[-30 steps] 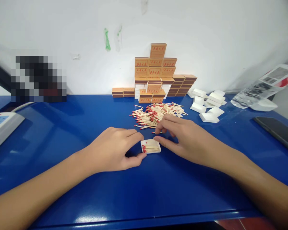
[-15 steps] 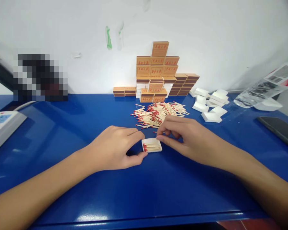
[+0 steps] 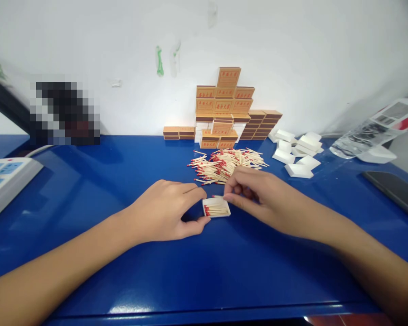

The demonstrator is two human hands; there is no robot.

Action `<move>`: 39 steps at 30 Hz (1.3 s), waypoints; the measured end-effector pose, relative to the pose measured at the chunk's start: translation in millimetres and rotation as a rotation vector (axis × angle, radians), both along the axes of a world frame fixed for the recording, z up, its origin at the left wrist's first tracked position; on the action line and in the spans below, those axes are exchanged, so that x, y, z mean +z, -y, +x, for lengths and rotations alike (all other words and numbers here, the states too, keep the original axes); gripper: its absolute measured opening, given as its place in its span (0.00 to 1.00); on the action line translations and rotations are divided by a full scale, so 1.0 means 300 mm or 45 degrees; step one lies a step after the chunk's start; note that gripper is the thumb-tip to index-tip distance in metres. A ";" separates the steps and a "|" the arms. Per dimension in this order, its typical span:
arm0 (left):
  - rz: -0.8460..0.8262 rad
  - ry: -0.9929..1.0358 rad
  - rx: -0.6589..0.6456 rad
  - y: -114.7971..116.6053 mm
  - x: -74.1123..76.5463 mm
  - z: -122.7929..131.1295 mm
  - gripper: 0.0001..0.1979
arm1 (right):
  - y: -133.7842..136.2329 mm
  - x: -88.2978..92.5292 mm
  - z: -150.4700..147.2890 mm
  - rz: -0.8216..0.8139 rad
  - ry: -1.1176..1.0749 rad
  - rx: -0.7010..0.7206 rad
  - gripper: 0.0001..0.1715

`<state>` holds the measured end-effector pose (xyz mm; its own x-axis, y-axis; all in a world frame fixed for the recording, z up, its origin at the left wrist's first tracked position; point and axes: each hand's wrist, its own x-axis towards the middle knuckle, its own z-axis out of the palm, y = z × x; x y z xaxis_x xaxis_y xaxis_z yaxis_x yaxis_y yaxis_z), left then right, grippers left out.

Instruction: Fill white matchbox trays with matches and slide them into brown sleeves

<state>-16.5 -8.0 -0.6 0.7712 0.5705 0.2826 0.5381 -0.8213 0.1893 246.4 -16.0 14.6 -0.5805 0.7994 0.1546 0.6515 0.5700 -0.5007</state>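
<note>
A small white matchbox tray [image 3: 216,207] holding several red-tipped matches lies on the blue table [image 3: 122,172]. My left hand [image 3: 163,215] pinches the tray's left end between thumb and forefinger. My right hand [image 3: 258,194] is curled at the tray's right corner, fingers pinched on a match [image 3: 218,196] that pokes out over the tray. Just beyond both hands lies a loose pile of matches [image 3: 226,163].
Orange matchboxes [image 3: 224,108] are stacked against the white wall. Several empty white trays [image 3: 297,151] lie at the right, with a clear plastic bag [image 3: 370,131] and a dark phone [image 3: 394,190] further right. A white power strip [image 3: 3,181] sits at the left edge.
My right hand has drawn its fingers together and brought a match from the pile side to the tray's right corner. My left hand has kept its hold on the tray.
</note>
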 end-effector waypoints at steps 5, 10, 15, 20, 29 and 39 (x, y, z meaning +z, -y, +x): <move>-0.008 0.022 -0.004 -0.002 0.000 -0.001 0.11 | -0.011 -0.010 -0.007 0.057 -0.050 -0.056 0.09; -0.014 0.009 -0.018 0.006 0.001 0.002 0.12 | -0.071 -0.061 0.027 0.243 0.029 -0.147 0.05; -0.024 0.011 -0.016 0.008 0.001 0.003 0.11 | -0.087 -0.077 0.016 0.178 0.077 -0.127 0.07; -0.009 0.008 -0.020 0.001 0.000 -0.003 0.12 | -0.083 -0.071 0.029 0.067 0.166 -0.111 0.09; -0.011 0.020 -0.001 0.000 -0.003 -0.001 0.11 | -0.063 -0.040 0.059 0.017 0.148 -0.122 0.12; -0.011 0.012 0.000 -0.004 -0.004 0.002 0.11 | 0.003 0.014 -0.001 -0.042 0.018 0.088 0.11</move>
